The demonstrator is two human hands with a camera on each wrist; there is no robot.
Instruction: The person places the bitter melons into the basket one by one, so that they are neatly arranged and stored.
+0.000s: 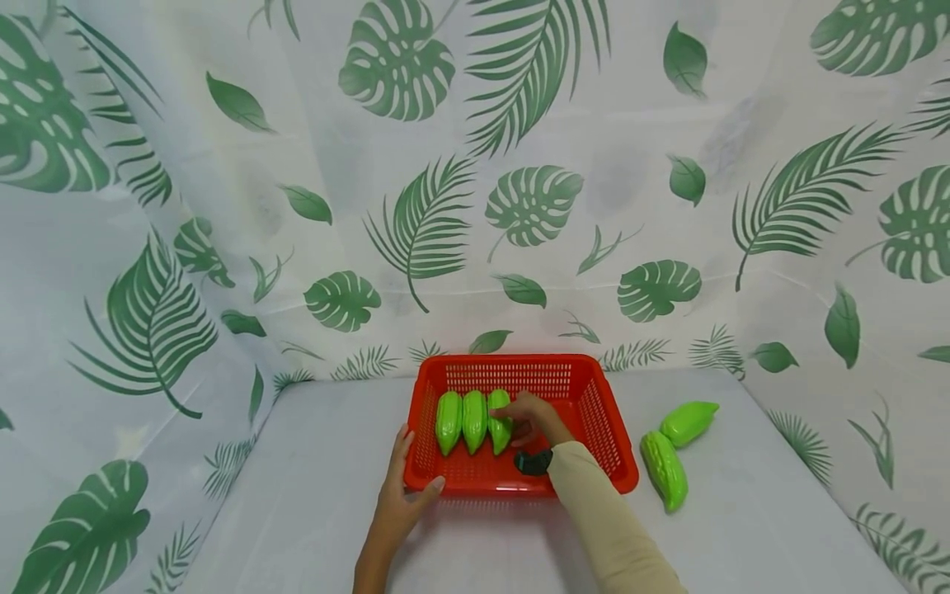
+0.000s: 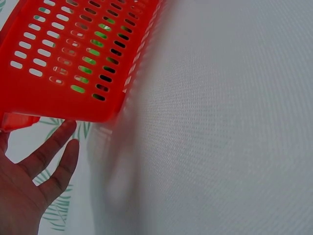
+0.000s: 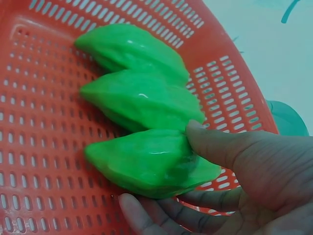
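Observation:
Three glossy green, ridged, pointed fruits lie side by side in a red plastic basket (image 1: pixel 603 429): the left fruit (image 1: pixel 449 422), the middle fruit (image 1: pixel 475 422) and the right fruit (image 3: pixel 146 161). My right hand (image 1: pixel 538 415) holds the right fruit, thumb on its upper side and fingers along its lower side in the right wrist view. At the basket's front left corner rests my left hand (image 1: pixel 397 499), its fingers fairly straight along the outside and the thumb at the front rim. Only part of that hand shows in the left wrist view.
Two more green fruits, an upper one (image 1: pixel 690 423) and a lower one (image 1: pixel 665 472), lie touching on the white table surface (image 1: pixel 312 495) right of the basket. A leaf-patterned cloth (image 1: pixel 594 305) stands behind and along both sides.

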